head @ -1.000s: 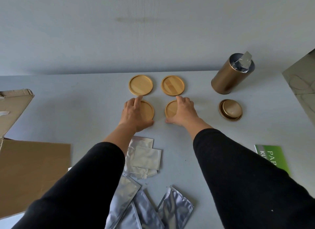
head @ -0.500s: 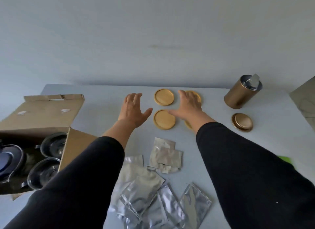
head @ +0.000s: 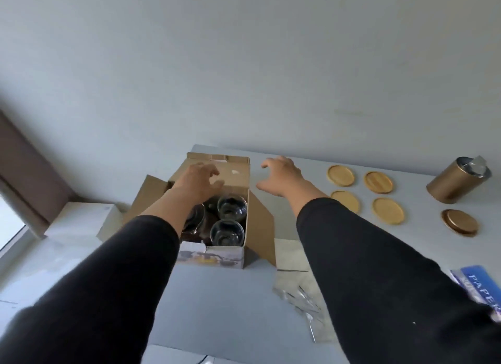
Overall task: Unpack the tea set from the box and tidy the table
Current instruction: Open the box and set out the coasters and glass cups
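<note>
A plain room, likely a home — bare pale wall (head: 244, 65) at twelve o'clock, a grey table (head: 217, 304) against it. At nine o'clock, a brown curtain (head: 24, 168) beside a window (head: 9, 222).

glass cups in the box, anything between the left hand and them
Nothing visible blocks them. The box is open at the top with its flaps folded out, and the left hand hovers over the opening, holding nothing. Two glass cups sit uncovered just below it. The right hand is beside the box.
</note>
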`<state>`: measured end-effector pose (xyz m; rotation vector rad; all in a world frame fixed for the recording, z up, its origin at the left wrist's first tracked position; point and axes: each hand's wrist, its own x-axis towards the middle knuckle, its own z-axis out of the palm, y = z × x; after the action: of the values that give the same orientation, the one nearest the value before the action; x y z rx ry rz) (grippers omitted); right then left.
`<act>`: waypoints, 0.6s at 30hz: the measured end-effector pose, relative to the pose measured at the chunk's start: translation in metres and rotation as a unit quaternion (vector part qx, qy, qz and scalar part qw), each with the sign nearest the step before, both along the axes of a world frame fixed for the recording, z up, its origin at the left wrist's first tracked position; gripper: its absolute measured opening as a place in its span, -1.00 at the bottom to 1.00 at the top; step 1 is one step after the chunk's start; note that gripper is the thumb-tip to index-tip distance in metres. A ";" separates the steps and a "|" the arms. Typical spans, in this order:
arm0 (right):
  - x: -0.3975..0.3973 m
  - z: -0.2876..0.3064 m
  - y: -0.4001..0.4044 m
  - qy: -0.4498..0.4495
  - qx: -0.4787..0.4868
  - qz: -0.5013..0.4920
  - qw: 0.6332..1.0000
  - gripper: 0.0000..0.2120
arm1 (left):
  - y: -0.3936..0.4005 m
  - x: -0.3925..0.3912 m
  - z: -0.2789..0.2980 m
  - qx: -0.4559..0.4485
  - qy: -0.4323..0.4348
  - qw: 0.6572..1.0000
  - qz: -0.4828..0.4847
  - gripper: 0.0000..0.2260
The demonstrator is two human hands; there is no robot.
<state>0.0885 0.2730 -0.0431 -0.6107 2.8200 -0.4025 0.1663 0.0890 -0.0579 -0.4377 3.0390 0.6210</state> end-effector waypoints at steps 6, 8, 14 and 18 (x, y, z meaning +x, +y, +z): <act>0.037 -0.021 -0.041 0.007 0.051 0.059 0.997 -0.75 | -0.022 0.038 -0.021 -0.029 -0.052 0.997 -0.046 -0.79; 0.043 -0.028 -0.045 0.012 0.079 0.071 0.994 -0.77 | -0.019 0.042 -0.029 -0.043 -0.051 0.996 -0.055 -0.78; 0.047 -0.040 -0.051 0.024 0.143 0.105 0.984 -0.68 | -0.003 0.042 -0.044 -0.097 -0.054 0.989 -0.093 -0.71; 0.044 -0.046 -0.051 0.027 0.163 0.111 0.980 -0.72 | -0.003 0.038 -0.050 -0.104 -0.056 0.989 -0.090 -0.74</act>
<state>0.1327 0.2222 -0.0888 -0.8589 2.7378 0.1184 0.2043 0.0857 -0.1076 -0.1899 2.9996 0.2636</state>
